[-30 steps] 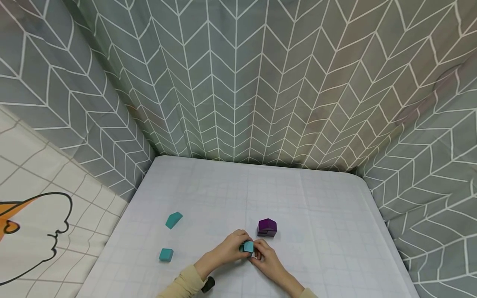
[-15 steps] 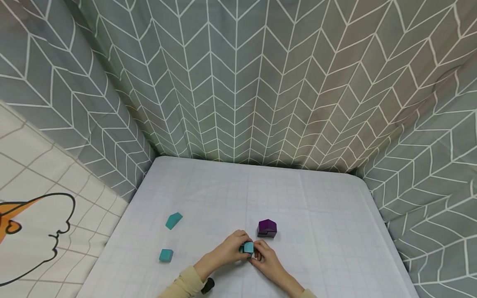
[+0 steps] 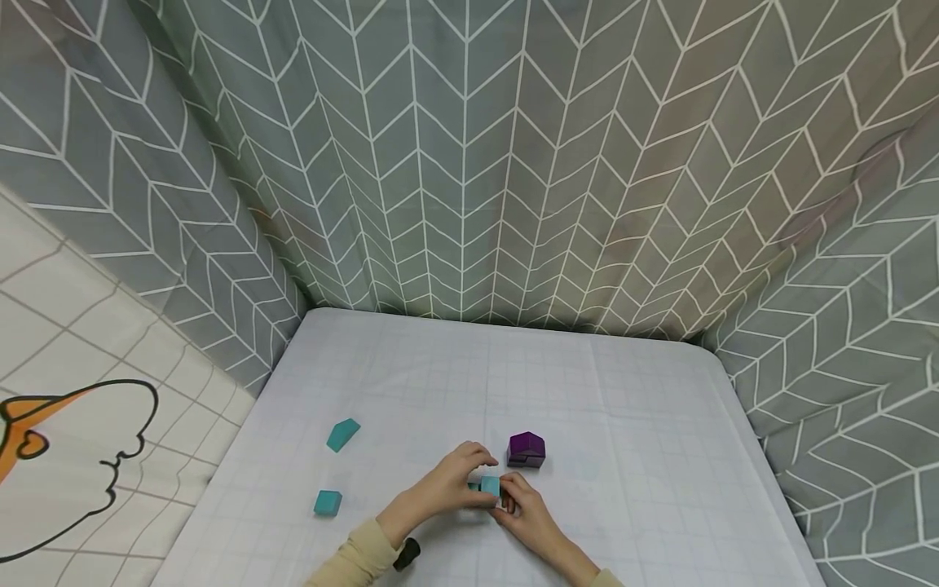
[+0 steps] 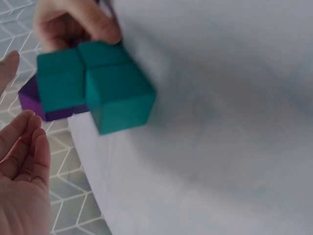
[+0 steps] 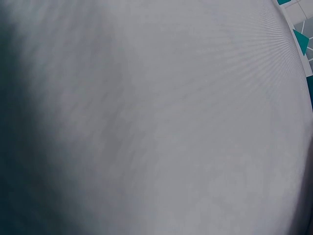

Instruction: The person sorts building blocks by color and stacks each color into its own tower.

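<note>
Several teal blocks [image 4: 120, 95] stand together as one cluster near the table's front; in the head view the light teal top of one block [image 3: 490, 487] shows between the hands. My right hand [image 3: 531, 518] pinches the cluster from the right, its thumb and fingers at the side of a block in the left wrist view. To the left, my left hand [image 3: 447, 487] has its fingers and thumb spread apart, the fingers clear of the blocks in the left wrist view. Just beyond the hands sits a purple house-shaped block piece [image 3: 526, 450]. The right wrist view shows mostly blurred tablecloth.
On the left of the white table [image 3: 645, 424] lie a teal angled block [image 3: 342, 434] and a teal square block [image 3: 327, 503], apart from each other. A small black object [image 3: 407, 554] shows beside the left sleeve. Patterned grey curtains [image 3: 469, 163] surround the table's back and sides.
My left hand has let go of the teal blocks: its fingers have lifted and spread away to the upper left. The right hand keeps its hold and place.
</note>
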Demonstrator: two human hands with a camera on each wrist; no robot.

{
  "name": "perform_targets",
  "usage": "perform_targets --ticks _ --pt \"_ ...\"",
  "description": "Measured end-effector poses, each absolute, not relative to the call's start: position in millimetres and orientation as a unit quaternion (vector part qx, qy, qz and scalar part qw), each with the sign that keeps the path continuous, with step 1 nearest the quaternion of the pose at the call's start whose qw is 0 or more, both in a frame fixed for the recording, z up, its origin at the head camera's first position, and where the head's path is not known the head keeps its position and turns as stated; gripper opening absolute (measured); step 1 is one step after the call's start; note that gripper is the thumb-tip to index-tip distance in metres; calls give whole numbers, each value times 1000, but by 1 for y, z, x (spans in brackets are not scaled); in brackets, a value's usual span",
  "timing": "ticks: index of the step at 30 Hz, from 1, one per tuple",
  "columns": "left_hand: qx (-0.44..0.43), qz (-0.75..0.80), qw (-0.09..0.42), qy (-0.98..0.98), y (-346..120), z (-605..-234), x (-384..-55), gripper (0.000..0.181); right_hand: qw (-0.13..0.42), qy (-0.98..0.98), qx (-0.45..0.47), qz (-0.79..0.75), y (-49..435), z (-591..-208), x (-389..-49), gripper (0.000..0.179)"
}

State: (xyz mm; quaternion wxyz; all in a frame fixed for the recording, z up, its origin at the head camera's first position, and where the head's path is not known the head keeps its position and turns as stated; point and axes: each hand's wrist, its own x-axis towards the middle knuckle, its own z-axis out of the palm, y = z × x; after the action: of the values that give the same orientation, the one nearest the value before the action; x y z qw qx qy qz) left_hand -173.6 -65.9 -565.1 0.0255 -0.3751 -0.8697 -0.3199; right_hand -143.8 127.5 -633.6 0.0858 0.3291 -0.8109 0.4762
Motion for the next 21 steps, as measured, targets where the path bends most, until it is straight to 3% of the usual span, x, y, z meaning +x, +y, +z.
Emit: perform_targets --ticks 8,21 --pt "-347 -357 71 -864 -77 -550 -187 48 83 -811 332 474 128 -636 -145 32" --pt "-197 -377 120 -897 -135 -547 -206 47 67 -823 312 470 127 -633 -143 33"
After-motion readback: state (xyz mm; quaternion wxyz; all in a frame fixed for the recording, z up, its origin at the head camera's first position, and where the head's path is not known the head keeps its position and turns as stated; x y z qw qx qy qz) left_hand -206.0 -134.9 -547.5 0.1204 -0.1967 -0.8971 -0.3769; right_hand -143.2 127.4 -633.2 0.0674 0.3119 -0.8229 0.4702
